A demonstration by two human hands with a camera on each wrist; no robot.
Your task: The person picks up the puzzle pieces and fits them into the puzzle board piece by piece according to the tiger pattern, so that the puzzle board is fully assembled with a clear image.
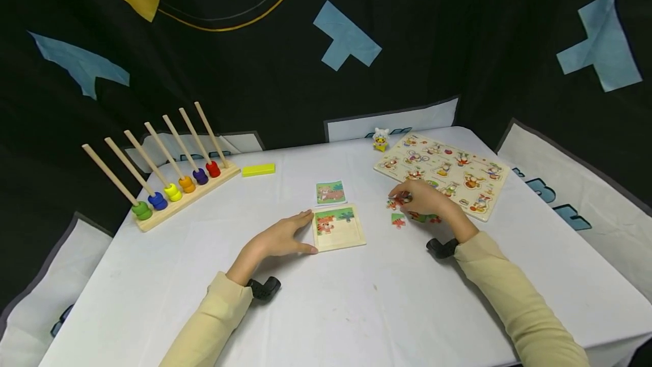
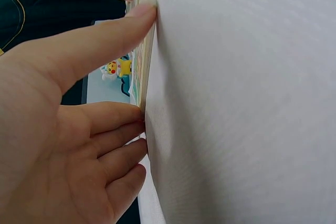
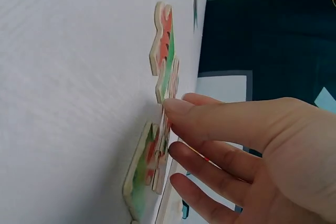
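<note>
My left hand (image 1: 282,235) steadies a small wooden puzzle tray (image 1: 340,241), its straight fingers and thumb touching the left edge. In the left wrist view the thumb (image 2: 105,38) lies against the tray's side. Two joined pieces with an orange animal (image 1: 324,224) and a green-blue piece (image 1: 346,216) sit in the tray's upper part. Right of it, my right hand (image 1: 425,198) pinches a puzzle piece (image 3: 164,116) between thumb and forefinger, over a loose group of pieces. One red-and-green piece (image 1: 398,220) lies apart, nearer me; another piece (image 3: 139,182) shows below the thumb.
Beyond the tray lies a picture card (image 1: 330,192). A large peg-puzzle board (image 1: 443,166) is at the right, beside a small yellow figurine (image 1: 380,139). At the left stand a wooden peg rack (image 1: 188,194) with coloured rings and a yellow block (image 1: 258,170).
</note>
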